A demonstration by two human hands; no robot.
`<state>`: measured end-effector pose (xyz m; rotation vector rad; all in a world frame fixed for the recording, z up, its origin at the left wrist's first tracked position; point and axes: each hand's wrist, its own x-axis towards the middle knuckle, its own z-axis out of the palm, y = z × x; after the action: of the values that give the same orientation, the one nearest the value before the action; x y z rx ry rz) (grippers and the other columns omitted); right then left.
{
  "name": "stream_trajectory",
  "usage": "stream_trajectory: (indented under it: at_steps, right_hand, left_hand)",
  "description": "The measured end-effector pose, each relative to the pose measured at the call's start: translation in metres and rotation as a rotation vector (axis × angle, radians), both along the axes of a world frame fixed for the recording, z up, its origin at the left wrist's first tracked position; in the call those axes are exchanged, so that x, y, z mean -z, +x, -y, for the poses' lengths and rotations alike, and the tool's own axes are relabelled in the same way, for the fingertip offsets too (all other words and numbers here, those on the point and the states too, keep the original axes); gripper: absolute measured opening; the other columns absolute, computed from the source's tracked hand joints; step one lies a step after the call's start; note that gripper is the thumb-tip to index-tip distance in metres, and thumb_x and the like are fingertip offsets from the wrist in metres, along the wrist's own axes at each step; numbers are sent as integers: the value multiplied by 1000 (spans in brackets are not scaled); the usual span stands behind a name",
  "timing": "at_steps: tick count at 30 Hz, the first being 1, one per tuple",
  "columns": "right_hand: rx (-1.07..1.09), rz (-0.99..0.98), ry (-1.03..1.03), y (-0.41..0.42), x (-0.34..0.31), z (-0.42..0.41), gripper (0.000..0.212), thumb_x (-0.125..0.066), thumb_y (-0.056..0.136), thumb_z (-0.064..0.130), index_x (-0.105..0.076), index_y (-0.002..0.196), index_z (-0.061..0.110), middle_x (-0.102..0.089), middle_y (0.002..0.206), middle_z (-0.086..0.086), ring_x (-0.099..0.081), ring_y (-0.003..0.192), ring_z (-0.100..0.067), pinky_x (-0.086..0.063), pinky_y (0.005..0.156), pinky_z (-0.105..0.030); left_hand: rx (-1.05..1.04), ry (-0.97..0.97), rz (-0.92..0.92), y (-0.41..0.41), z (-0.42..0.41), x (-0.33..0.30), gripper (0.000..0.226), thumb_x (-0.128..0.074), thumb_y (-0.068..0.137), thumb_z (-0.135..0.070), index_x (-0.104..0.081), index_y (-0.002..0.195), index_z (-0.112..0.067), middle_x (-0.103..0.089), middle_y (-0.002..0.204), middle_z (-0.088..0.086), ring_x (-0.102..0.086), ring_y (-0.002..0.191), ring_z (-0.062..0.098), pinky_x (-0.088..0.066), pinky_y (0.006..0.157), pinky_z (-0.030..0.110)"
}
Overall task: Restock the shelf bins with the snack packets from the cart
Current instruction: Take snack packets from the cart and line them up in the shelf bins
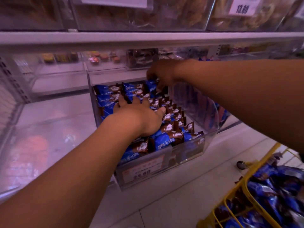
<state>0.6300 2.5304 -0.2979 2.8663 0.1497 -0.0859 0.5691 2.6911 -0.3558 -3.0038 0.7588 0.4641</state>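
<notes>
- My left hand point(139, 116) lies flat, palm down, fingers spread over the blue-and-brown snack packets point(166, 139) in the clear shelf bin point(209, 140); it presses on them and grips none.
- My right hand point(162, 74) reaches to the back of the same bin, fingers curled down, pinching the top edge of one blue packet point(150, 85) that stands above the rows.
- The packets fill the bin in rows from the front wall to the back, some standing on edge, some lying flat.
- A price label point(142, 170) reading 24.80 sits on the bin's front wall.
- More blue packets lie heaped in the yellow wire cart point(243, 183) at lower right, on the pale tiled floor point(172, 203).
- The bin to the left point(49, 129) is clear plastic; I cannot tell what it holds.
- On the shelf above point(148, 38), clear bins hold brown snacks, with a price tag point(241, 7) reading 13.80.
</notes>
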Motion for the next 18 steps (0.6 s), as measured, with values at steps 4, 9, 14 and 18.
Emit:
stream_trajectory:
  at_steps: [4, 9, 14, 18]
  right_hand:
    - [-34, 45, -6, 5, 10, 3, 64, -84, 76, 26, -58, 135, 20, -59, 133, -9, -57, 119, -30, -47, 96, -39]
    - [-41, 173, 5, -2, 18, 7, 63, -85, 74, 19, -59, 131, 18, -61, 129, -12, -58, 116, -33, -47, 92, -38]
    - [-18, 204, -109, -13, 19, -3, 44, -78, 82, 22, -63, 123, 16, -63, 123, -13, -61, 110, -33, -50, 88, -40]
    - [69, 320, -230, -50, 4, -6, 50, -77, 83, 29, -59, 126, 10, -58, 131, -16, -56, 119, -36, -48, 93, -45]
  left_hand:
    - [-12, -1, -17, 1, -1, -1, 86, -8, 89, -77, 5, 157, -26, 11, 165, 6, 14, 149, 38, 3, 120, 58]
    - [-5, 18, -11, -2, 0, -3, 86, -8, 90, -76, 4, 158, -23, 9, 165, 8, 11, 150, 38, 1, 120, 57]
    - [-25, -52, -18, -1, 2, -4, 87, -15, 90, -77, -5, 158, -23, 1, 166, 8, 5, 151, 37, -1, 121, 56]
    - [-137, -349, 47, -8, 0, -15, 72, -48, 86, -68, -54, 133, -14, -49, 142, 15, -41, 133, 40, -40, 106, 54]
